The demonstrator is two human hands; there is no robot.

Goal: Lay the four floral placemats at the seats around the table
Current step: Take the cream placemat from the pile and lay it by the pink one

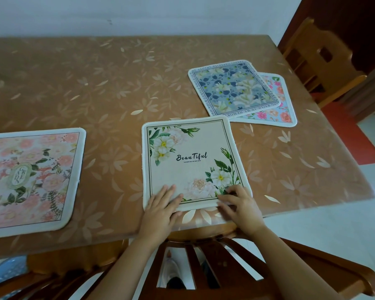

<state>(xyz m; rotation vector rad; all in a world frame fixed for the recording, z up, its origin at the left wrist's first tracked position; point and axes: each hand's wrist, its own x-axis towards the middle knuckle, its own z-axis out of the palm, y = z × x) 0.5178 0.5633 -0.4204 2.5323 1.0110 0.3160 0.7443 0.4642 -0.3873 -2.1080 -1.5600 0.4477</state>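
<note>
Brown table [117, 83] held four mats: pink mat [28, 178] at left, cream mat [193, 161] centre under left hand [160, 211], flat, and right hand [240, 206], fingers curled on its edge; blue mat [232, 87] overlapped rose mat [275, 109].

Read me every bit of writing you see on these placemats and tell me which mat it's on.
"Beautiful": cream placemat under both hands; the small line beneath is too small to read.
"YOUR GENTLE SMILE", "IN MY MEMORY": border of the blue placemat, only partly legible.
Oval emblem on the pink placemat: blurred, unreadable.
</note>
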